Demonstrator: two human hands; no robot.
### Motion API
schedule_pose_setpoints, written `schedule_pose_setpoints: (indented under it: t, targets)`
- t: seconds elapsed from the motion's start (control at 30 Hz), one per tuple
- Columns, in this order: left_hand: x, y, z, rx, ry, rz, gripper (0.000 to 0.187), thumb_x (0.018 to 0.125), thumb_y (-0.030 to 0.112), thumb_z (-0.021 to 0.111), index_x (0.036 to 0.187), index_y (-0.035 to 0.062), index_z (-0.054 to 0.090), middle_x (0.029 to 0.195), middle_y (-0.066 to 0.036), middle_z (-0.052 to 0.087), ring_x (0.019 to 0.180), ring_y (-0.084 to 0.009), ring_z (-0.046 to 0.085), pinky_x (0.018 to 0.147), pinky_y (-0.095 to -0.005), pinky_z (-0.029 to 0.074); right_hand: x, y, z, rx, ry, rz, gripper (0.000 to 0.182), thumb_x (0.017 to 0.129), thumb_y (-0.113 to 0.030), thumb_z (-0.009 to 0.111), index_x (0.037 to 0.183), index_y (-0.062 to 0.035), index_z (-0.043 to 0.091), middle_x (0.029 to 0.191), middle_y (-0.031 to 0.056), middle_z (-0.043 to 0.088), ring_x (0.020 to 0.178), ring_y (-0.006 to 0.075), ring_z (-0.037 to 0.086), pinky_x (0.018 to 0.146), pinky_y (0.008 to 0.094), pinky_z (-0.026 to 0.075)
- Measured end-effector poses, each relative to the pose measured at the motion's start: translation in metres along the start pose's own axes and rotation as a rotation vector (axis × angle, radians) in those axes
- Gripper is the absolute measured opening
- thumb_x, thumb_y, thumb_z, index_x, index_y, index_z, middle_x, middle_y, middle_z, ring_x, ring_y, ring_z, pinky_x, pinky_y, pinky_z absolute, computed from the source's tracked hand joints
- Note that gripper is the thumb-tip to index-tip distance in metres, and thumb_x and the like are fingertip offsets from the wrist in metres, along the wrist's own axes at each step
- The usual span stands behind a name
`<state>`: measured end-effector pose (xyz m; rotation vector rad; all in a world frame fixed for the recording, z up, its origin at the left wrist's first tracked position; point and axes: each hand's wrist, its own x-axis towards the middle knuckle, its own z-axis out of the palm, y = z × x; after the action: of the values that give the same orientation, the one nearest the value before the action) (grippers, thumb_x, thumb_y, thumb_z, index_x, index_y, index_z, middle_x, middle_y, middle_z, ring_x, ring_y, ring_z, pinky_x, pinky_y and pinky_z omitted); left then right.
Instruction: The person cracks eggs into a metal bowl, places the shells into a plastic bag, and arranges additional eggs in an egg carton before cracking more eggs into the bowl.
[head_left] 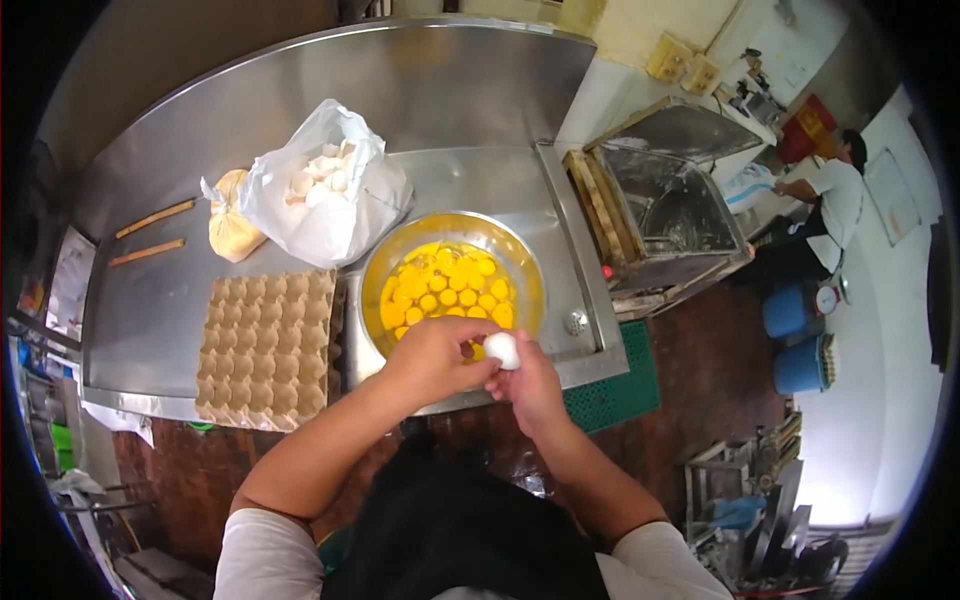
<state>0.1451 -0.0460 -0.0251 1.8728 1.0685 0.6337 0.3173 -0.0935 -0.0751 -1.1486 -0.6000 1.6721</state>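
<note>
A white egg (502,350) sits between my two hands, over the near rim of a large metal bowl (532,275). My right hand (535,388) grips it from the right and below. From the left, my left hand (438,358) has its fingers curled with the tips pressed to the shell. Many egg yolks (448,290) lie in the bowl, partly hidden by my left hand. Left of the bowl is a cardboard egg tray (268,345) with bare cups. Behind that stands a white plastic bag (300,225) of broken eggshells (325,178).
On the steel counter (150,310) lie a tied bag of yellowish stuff (235,215) and two wooden sticks (150,220). A drain (576,321) is at the right. Beyond the counter stands an open metal box (670,205); a person (835,195) works farther back near blue bins (795,315).
</note>
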Motion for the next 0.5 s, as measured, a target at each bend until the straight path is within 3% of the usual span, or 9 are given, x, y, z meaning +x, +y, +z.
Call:
schedule_pose_setpoints:
  t: [0.3,0.5]
  targets:
    - [0.019,-0.025,-0.004,0.055,0.079,0.057,0.034,0.076,0.018,0.076,0.107,0.0048,0.072,0.091,-0.012,0.073,0.076,-0.0222,0.071,0.072,-0.0329,0.056,0.028,0.004,0.012,-0.168,0.096,-0.085,0.042,0.107,-0.043,0.039,0.118,-0.0072,0.059,0.084,0.003,0.062,0.06,0.01,0.056,0.052,0.0225,0.045]
    - [0.029,-0.031,-0.003,-0.009,0.112,-0.007,0.035,0.076,0.018,0.074,0.107,0.0033,0.071,0.088,-0.013,0.072,0.074,-0.0218,0.071,0.071,-0.0323,0.056,0.038,-0.002,0.016,-0.164,0.1,-0.048,0.039,0.106,-0.042,0.041,0.114,-0.0078,0.059,0.079,0.0007,0.058,0.057,0.0066,0.051,0.05,0.021,0.042]
